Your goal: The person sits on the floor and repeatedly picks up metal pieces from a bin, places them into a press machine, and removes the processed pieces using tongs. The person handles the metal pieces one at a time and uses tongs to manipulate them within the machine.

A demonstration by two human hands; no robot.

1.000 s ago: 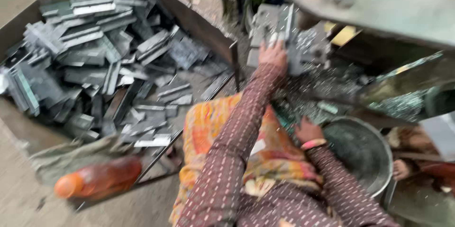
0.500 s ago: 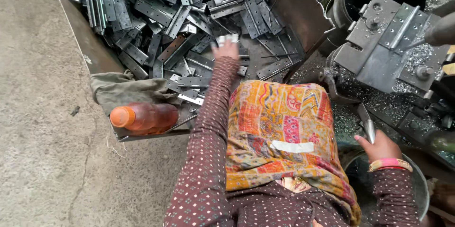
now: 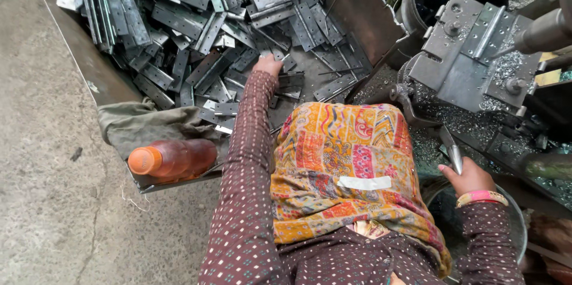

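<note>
Pick-up step, by the look of it: the left hand (image 3: pixel 266 64) is stretched out into the metal bin (image 3: pixel 357 11), knuckles down on the heap of hinge plates (image 3: pixel 196 29). Fingertips are buried among the plates, so I cannot tell whether they are spread or already pinched on one. Plates lie under and all around the fingers, thickest beyond and to the left of them. They are flat grey steel strips with punched holes and rolled knuckle edges, dull, lightly scuffed, jumbled at every angle. The right hand (image 3: pixel 471 176), pink bangle at the wrist, is curled shut on a slim steel lever (image 3: pixel 454 153) that runs up from the fingers toward the drilling jig (image 3: pixel 471 53), a blocky grey fixture littered with bright swarf. My reading: the next move calls for singling one plate out of a tangle that will snag. Just this side of the left fingers: a crumpled drab cloth (image 3: pixel 149 125), an orange-capped bottle (image 3: pixel 173 159).
</note>
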